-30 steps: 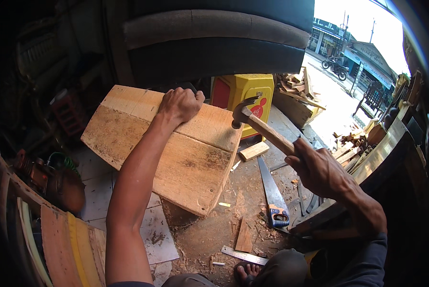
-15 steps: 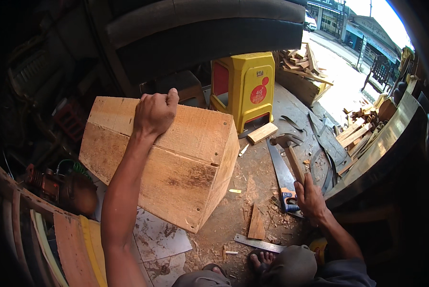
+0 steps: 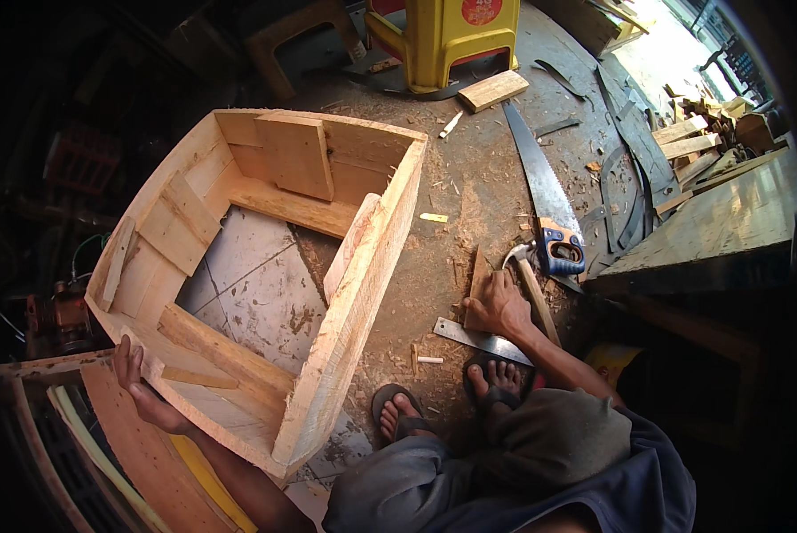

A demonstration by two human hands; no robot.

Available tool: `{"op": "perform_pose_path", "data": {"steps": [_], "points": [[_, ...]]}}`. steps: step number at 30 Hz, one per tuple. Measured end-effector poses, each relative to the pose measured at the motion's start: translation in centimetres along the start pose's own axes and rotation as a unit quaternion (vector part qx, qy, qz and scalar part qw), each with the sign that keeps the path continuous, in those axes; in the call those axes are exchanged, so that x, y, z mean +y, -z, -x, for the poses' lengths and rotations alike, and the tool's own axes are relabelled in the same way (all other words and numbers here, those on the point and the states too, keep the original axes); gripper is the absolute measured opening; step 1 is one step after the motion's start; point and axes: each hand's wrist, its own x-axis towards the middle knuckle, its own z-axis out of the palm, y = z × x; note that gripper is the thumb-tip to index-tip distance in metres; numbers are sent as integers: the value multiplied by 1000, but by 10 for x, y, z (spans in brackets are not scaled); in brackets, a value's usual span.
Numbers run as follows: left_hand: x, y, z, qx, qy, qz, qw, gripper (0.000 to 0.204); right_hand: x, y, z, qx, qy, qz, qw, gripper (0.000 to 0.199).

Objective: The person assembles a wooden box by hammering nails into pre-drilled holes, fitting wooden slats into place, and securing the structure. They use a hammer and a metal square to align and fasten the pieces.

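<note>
An open wooden frame (image 3: 349,315), box-like with slanted plank walls and inner blocks, stands tilted on the floor at the left. My left hand (image 3: 141,391) grips its near left wall from outside, fingers up along the edge. Down on the floor, my right hand (image 3: 502,306) has its fingers curled over a thin wedge-shaped wood offcut (image 3: 477,271). A claw hammer (image 3: 538,302) lies right beside that hand, its handle partly behind the wrist. Under the offcut's near end lies a metal ruler (image 3: 469,334).
A handsaw (image 3: 540,178) lies beyond the hammer, near a short wood block (image 3: 493,90). A yellow plastic stool (image 3: 460,40) stands at the back. Scrap wood (image 3: 691,138) is piled at the right by a bench (image 3: 709,231). Shavings litter the floor around my sandalled feet.
The wooden frame has been turned so its open inside faces up. My left hand moved from its top to the near left wall. My right hand let go of the hammer and reached the offcut.
</note>
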Motion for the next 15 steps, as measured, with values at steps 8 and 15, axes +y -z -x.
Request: {"op": "perform_pose_path", "data": {"steps": [8, 15], "points": [[-73, -9, 113, 150, 331, 272, 891, 62, -30, 42, -1, 15, -35, -209, 977, 90], [-92, -3, 134, 145, 407, 188, 882, 66, -88, 103, 23, -75, 125, -446, 883, 85]]}}
